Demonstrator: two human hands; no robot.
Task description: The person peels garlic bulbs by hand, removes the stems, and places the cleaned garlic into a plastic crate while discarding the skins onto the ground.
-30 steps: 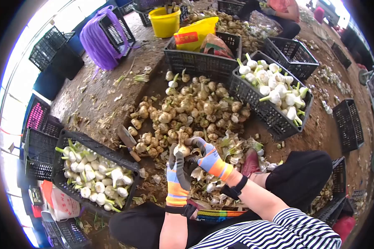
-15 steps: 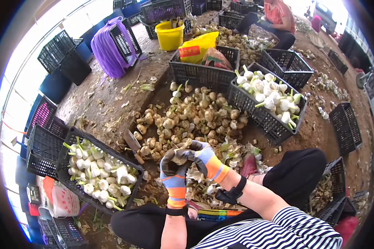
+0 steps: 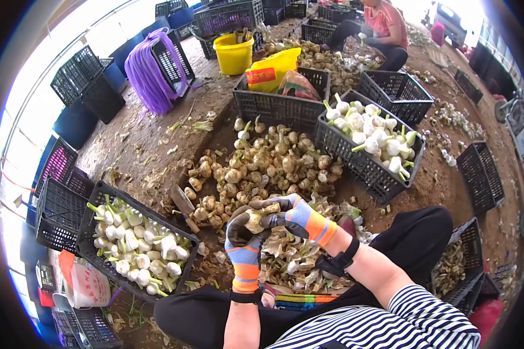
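Both my hands wear grey, blue and orange work gloves and meet in front of me around one garlic bulb [image 3: 254, 221], which still has brownish outer skin. My left hand [image 3: 243, 238] curls round the bulb from the left. The fingers of my right hand [image 3: 288, 215] close on it from the right, at its top and side. Just beyond lies a heap of unpeeled garlic bulbs [image 3: 273, 160]. Below my hands is a pile of stripped garlic skins [image 3: 297, 256]. A flat blade with a wooden handle [image 3: 182, 200] lies left of the heap.
Black crates of cleaned white garlic stand at left [image 3: 87, 250] and right [image 3: 361, 160]. Ahead are a crate holding a yellow bag [image 3: 273, 70], a yellow bucket [image 3: 233, 55] and purple cord [image 3: 148, 72]. Another person [image 3: 387, 32] sits at the back.
My right hand has shifted slightly right, and more of the garlic bulb shows between my hands. The camera view has moved a little. The person at the back has raised their hands.
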